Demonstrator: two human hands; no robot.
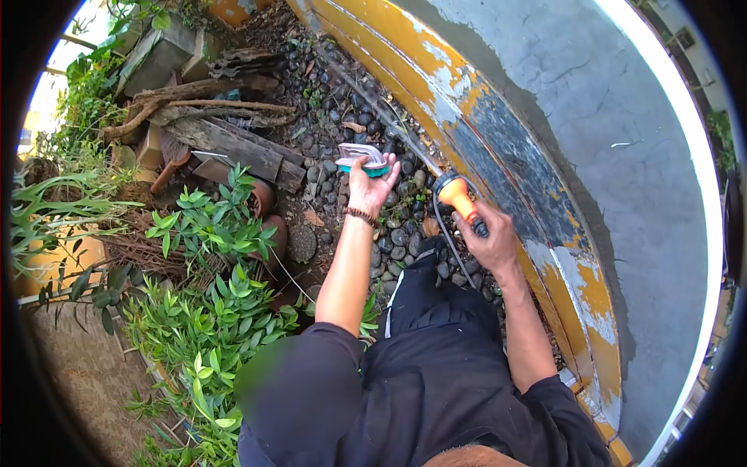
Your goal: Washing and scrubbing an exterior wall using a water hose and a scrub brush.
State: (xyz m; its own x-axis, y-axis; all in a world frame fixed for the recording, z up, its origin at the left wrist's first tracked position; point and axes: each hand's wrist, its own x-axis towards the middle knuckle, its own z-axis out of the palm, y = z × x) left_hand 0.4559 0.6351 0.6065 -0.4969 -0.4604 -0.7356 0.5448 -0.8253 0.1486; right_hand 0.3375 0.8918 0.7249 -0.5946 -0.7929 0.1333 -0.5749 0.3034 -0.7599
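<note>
1. Centrally in the head view, the left hand (373, 189) is held out, palm up, with the forearm rising from the lower edge and leaning slightly right.
2. Left grip: holding a brush (364, 151) that has a pale handle and a teal underside. The thumb lies toward its left end, the fingers toward its right. A beaded bracelet (361, 215) encircles the wrist.
3. Right hand (492, 238): fingers curled round the handle of an orange-and-black nozzle (459, 198). The forearm rises from the lower right and leans left.
4. Nozzle pose: tilted, head toward the upper left. A grey streak extends from near the head in that direction; whether it is hose or water cannot be told.
5. Spacing: brush and nozzle are apart, with stones (399, 237) visible below the gap between the hands.
6. Right limit: the curved wall (510, 148), yellow and peeling, with a grey upper surface, stands just beside the right hand.
7. Left limit: planks (233, 152) lie well apart from the brush; a leafy plant (210, 222) grows left of the left forearm.
8. Forward room: the stony strip continues beyond the brush, between planks and wall.
</note>
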